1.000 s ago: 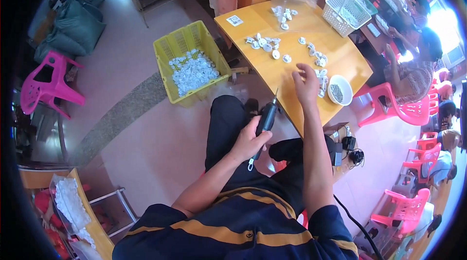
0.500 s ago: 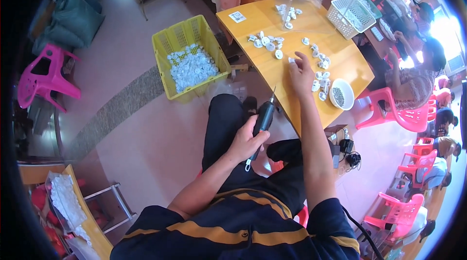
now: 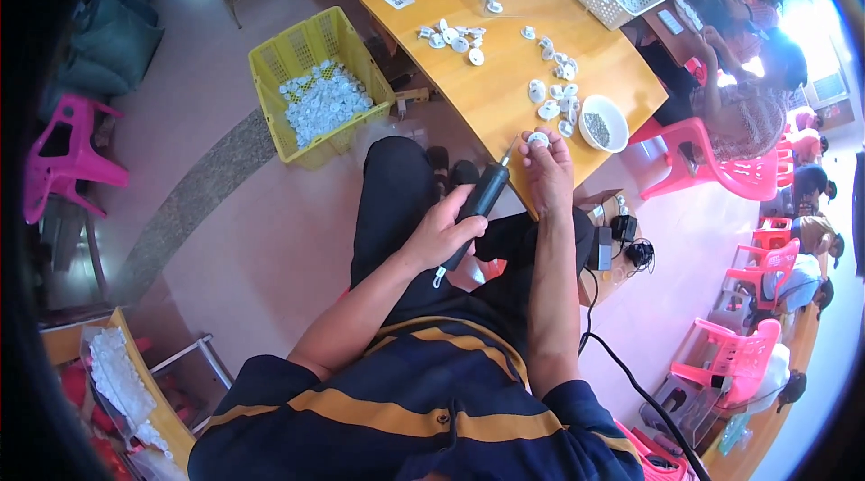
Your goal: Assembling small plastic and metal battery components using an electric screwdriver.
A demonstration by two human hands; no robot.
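Observation:
My left hand [image 3: 448, 227] is wrapped round a black electric screwdriver [image 3: 487, 194], its thin bit pointing up and away from me over the table's near edge. In my right hand [image 3: 550, 176] a small round white plastic part [image 3: 538, 138] is pinched between the fingers. The screwdriver's tip is close beside this part; whether they touch I cannot tell. Just beyond the right hand stands a white bowl [image 3: 614, 114] with small metal screws [image 3: 596, 130] in it. Several similar white parts [image 3: 549, 109] lie loose near the bowl.
The wooden table [image 3: 498, 89] holds more white parts [image 3: 459, 42] and a white basket [image 3: 628, 5]. A yellow crate [image 3: 339, 144] full of small pale pieces is on the floor, left of the table. Pink chairs [image 3: 741, 161] and seated people are on the right. A black cable [image 3: 631, 376] hangs beside me.
My right hand has drawn back from the middle of the table toward me, bringing a white part beside the screwdriver's tip. The left hand still grips the screwdriver. The view has shifted slightly.

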